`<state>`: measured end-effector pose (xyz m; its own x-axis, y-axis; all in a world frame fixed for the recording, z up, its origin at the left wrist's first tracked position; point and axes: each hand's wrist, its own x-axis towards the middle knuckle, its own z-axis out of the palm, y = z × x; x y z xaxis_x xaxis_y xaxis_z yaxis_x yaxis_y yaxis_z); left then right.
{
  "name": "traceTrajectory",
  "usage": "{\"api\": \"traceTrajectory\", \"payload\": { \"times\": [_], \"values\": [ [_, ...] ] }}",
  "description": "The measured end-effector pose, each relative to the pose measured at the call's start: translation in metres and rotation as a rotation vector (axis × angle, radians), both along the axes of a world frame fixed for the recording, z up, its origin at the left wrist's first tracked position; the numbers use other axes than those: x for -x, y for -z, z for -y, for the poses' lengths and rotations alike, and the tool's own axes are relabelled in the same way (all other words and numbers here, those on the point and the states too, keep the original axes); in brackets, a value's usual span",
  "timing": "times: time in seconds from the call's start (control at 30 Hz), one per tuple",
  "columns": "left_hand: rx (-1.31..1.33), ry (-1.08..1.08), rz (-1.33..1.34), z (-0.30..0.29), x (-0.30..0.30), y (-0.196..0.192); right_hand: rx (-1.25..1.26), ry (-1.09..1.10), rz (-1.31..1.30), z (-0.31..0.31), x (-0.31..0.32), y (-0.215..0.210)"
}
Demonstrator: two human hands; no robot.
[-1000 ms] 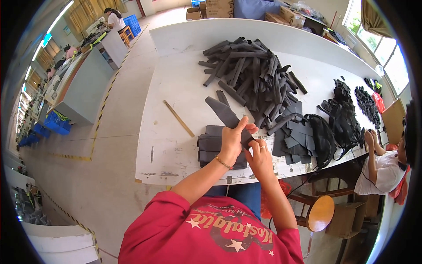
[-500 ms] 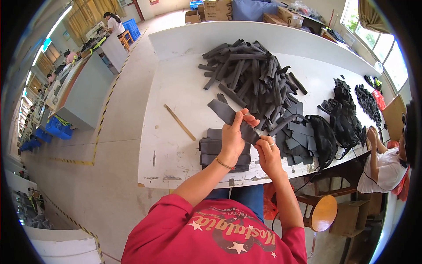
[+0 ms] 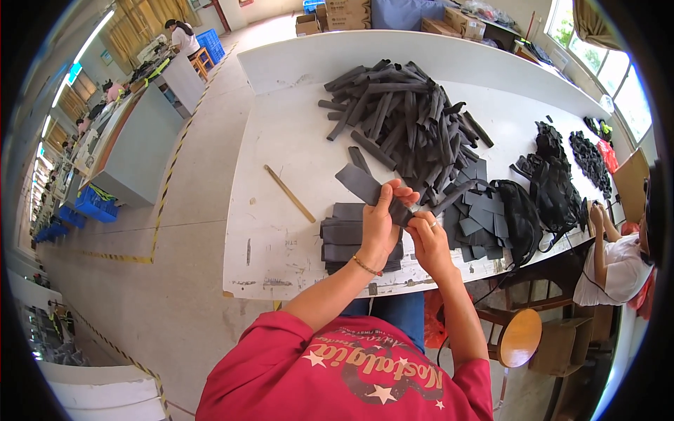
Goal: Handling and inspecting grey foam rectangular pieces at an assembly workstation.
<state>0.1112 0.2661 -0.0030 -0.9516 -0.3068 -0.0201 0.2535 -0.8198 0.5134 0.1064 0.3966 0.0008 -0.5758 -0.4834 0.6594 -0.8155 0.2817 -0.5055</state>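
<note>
Dark grey strip [image 3: 358, 184] held above the near part of the white worktop [image 3: 274, 235], left hand [image 3: 379, 226] gripping its middle, right hand [image 3: 431, 244] pinching its near end. Stack of flat dark pieces [image 3: 341, 240] partly behind left wrist; heap of rolled dark pieces [image 3: 401, 105] beyond, wooden stick [image 3: 289, 193] leftward.

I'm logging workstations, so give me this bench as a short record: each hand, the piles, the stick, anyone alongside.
Left hand: grips a dark strip
Right hand: pinches the strip's near end
Pile: loose dark rolled pieces, beyond the hands
Stack: dark pieces, partly behind the left arm
Stick: tan, lying left of the pile
Co-worker: at right, white top
</note>
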Motion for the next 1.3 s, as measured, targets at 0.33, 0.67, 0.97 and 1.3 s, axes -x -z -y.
{"api": "traceTrajectory", "payload": {
  "times": [0.33,0.67,0.97,1.3],
  "values": [
    [-0.043,0.032,-0.025,0.005,0.000,-0.007,0.495,0.181,0.627,0.031,-0.005,0.014],
    [0.002,0.178,-0.255,0.021,-0.006,-0.014,0.941,-0.074,1.207,0.016,-0.023,-0.015],
    [-0.067,0.283,-0.299,0.023,-0.003,-0.002,0.846,0.101,0.789,0.013,-0.035,-0.006],
    [0.283,-0.061,0.187,0.074,0.004,0.007,0.697,0.110,0.915,0.000,-0.012,0.002]
  ]
}}
